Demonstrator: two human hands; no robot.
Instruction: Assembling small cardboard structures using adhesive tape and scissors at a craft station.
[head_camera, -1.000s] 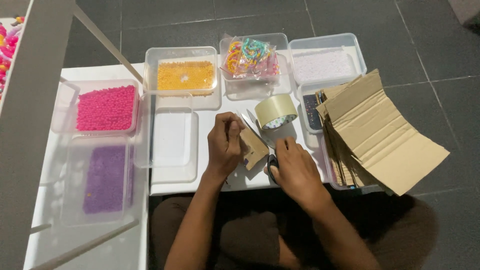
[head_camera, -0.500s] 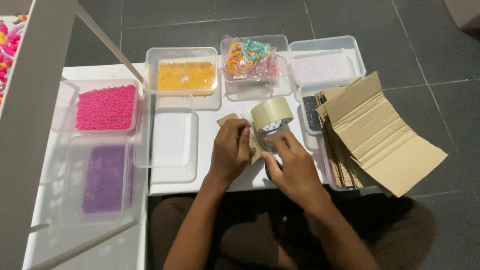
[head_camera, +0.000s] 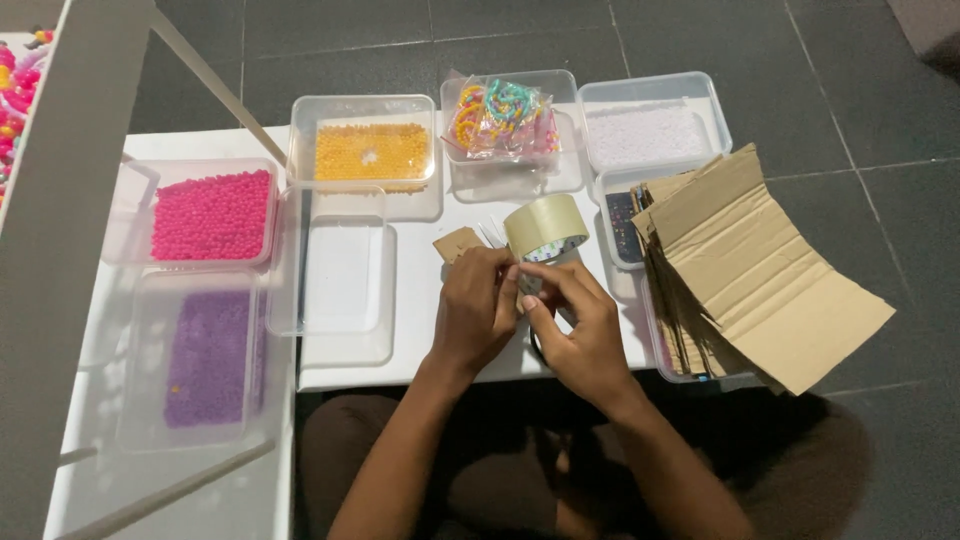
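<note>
My left hand (head_camera: 478, 310) and right hand (head_camera: 580, 325) now come together, pinching the tape end just below the tape roll (head_camera: 545, 228), lifted up since a moment ago, so taping starts.

A roll of beige packing tape (head_camera: 546, 227) stands tilted on edge — just above the fingers. A small brown cardboard piece (head_camera: 459, 243) lies flat beside it, partly hidden.

Tape roll (head_camera: 545, 226) behind hands (head_camera: 530, 315), bead tubs (head_camera: 212, 215) left, cardboard stack (head_camera: 750, 270) right
</note>
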